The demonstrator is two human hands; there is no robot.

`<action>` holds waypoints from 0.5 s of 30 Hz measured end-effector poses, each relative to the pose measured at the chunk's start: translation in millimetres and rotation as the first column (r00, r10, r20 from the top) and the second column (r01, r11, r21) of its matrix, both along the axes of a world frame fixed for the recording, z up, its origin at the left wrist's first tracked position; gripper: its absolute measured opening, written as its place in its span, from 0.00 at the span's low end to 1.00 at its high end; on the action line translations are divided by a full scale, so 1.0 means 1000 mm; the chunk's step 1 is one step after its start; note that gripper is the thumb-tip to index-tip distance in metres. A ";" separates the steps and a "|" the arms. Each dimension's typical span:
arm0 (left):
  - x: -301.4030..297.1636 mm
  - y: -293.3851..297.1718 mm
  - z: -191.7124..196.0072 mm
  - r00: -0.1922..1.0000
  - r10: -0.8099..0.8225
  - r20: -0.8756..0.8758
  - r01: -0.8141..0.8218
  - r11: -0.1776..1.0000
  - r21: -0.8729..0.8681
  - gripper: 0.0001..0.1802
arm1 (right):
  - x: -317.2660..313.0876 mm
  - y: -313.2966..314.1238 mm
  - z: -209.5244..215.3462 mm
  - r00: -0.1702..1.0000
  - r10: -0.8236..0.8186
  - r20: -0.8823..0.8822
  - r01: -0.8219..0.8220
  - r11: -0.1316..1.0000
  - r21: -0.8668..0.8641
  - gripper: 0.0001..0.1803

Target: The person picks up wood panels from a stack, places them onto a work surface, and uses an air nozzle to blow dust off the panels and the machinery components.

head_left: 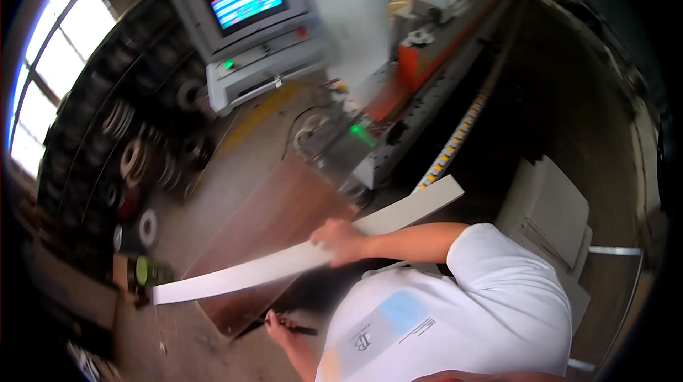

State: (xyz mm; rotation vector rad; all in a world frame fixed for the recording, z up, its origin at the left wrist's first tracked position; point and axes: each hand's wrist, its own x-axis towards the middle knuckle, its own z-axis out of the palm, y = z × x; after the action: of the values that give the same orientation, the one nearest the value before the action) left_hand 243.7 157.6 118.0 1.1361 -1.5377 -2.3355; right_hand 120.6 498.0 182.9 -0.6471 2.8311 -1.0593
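A long, narrow white panel strip (242,279) stretches at a slant in front of me, above a brown board surface (274,204). My right hand (341,241) is closed over the strip near its middle; its fingers are a little blurred. Lower down, near the brown board's near corner, my left hand (279,326) grips a slim dark tool with a black handle (306,330). The tool's thin end points toward that corner, and its exact kind cannot be made out. My left hand is apart from the strip.
A machine with a lit control screen (247,2) stands ahead, its long bed running to the far right. A strip with yellow marks (455,141) lies alongside. White panels (551,200) are stacked at my right. Rolls of edging (135,158) fill the left side, near a green roll (147,270).
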 end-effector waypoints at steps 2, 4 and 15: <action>-0.018 -0.007 0.020 0.991 -0.099 -0.091 0.101 0.995 0.011 0.05 | -0.009 -0.015 0.048 0.999 -0.048 0.020 0.050 0.991 -0.127 0.33; -0.048 0.008 0.062 0.963 -0.244 -0.110 0.237 0.969 -0.075 0.08 | -0.030 -0.029 0.099 0.996 -0.088 0.018 0.090 0.959 -0.267 0.35; -0.148 0.118 0.162 0.507 -0.799 -0.325 0.652 0.601 -0.462 0.41 | -0.127 -0.052 0.268 0.995 -0.050 -0.085 -0.060 0.377 -0.924 0.44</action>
State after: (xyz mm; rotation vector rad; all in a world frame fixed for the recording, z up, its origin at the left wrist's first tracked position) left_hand 95.4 275.7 280.2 -0.3426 -2.2930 -2.3766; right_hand -5.9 446.1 450.8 -0.7159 1.9625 -2.7113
